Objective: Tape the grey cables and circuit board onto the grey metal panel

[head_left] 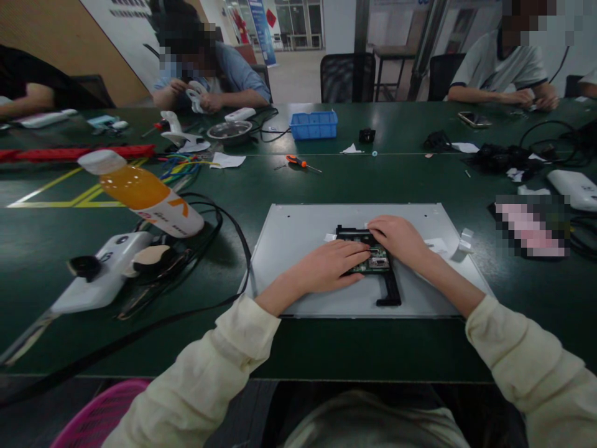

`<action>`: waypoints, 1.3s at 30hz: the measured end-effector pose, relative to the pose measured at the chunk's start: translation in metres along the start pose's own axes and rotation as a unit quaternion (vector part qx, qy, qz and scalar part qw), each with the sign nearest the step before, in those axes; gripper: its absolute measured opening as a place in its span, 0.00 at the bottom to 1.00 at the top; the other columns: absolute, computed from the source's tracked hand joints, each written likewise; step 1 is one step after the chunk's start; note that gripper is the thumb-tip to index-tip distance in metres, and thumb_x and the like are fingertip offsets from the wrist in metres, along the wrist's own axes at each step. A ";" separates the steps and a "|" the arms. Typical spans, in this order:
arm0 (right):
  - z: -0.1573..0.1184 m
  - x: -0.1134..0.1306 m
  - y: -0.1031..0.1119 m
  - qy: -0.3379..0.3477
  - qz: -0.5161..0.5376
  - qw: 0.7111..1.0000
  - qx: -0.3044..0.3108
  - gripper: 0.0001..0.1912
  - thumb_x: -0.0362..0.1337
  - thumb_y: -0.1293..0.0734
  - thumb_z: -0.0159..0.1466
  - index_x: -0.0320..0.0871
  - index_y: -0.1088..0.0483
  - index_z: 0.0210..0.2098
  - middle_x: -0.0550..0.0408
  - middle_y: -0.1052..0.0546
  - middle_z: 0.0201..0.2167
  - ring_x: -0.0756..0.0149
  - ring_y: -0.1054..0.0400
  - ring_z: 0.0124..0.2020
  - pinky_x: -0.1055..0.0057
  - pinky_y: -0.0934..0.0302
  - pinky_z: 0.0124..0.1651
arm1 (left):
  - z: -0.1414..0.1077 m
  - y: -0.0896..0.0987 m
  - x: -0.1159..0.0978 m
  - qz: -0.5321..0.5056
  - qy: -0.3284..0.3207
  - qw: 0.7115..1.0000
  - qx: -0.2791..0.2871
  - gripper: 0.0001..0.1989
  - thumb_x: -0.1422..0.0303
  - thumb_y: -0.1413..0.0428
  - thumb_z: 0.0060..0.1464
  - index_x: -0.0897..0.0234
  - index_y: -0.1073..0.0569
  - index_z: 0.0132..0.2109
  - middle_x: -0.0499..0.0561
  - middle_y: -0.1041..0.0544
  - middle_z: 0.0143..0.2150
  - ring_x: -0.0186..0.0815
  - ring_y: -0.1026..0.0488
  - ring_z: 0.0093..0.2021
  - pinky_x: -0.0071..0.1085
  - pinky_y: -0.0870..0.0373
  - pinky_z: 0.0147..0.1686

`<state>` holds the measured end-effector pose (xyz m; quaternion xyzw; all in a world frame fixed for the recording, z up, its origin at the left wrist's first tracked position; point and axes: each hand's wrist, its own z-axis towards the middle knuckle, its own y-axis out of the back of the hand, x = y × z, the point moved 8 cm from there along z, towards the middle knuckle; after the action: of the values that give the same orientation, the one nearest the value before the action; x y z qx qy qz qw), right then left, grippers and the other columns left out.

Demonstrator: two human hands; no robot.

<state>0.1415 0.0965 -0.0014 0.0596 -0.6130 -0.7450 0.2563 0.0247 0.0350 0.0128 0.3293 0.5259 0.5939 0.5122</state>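
Observation:
A green circuit board (380,262) sits in a black plastic frame (393,289) on a white panel (298,224). My left hand (331,264) lies over the board's left side, fingers stretched out flat across it and thumb below. My right hand (398,239) is closed at the frame's upper right, with fingers and thumb pressed on its edge. Part of the board and frame is hidden under both hands. A small white piece (465,239) and a paper scrap (436,246) lie on the panel right of my hands.
An orange drink bottle (149,196) leans at the left, near a white power strip (105,270) and black cables. Beyond the panel lie a screwdriver (303,163) and a blue basket (313,126). A phone (532,227) lies right. Other people sit across the green table (373,348).

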 end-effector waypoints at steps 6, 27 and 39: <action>-0.002 0.002 0.005 0.012 0.053 0.998 -0.013 0.14 0.34 0.42 0.68 0.41 0.24 0.40 0.47 0.21 0.44 0.59 0.28 0.47 0.65 0.38 0.52 | 0.000 0.002 0.000 0.002 0.002 1.000 -0.008 0.20 0.64 0.49 0.63 0.67 0.35 0.59 0.61 0.29 0.58 0.44 0.33 0.60 0.43 0.34 0.57; -0.106 -0.161 0.073 -0.229 -0.023 0.973 0.011 0.23 0.43 0.39 0.62 0.40 0.29 0.54 0.42 0.26 0.53 0.46 0.32 0.55 0.52 0.39 0.56 | 0.000 0.004 0.000 -0.009 0.014 1.000 0.004 0.22 0.63 0.50 0.64 0.68 0.36 0.61 0.61 0.32 0.61 0.44 0.34 0.61 0.44 0.36 0.59; -0.139 -0.190 0.060 -0.290 0.054 0.955 0.012 0.12 0.43 0.33 0.55 0.47 0.24 0.36 0.46 0.20 0.31 0.50 0.26 0.35 0.57 0.36 0.38 | 0.001 0.004 -0.001 -0.009 0.012 1.000 0.005 0.22 0.64 0.49 0.63 0.68 0.36 0.61 0.61 0.32 0.61 0.43 0.35 0.62 0.43 0.36 0.59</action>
<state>0.3797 0.0534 -0.0208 -0.1893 -0.6720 -0.7080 0.1064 0.0248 0.0345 0.0173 0.3199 0.5378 0.5902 0.5099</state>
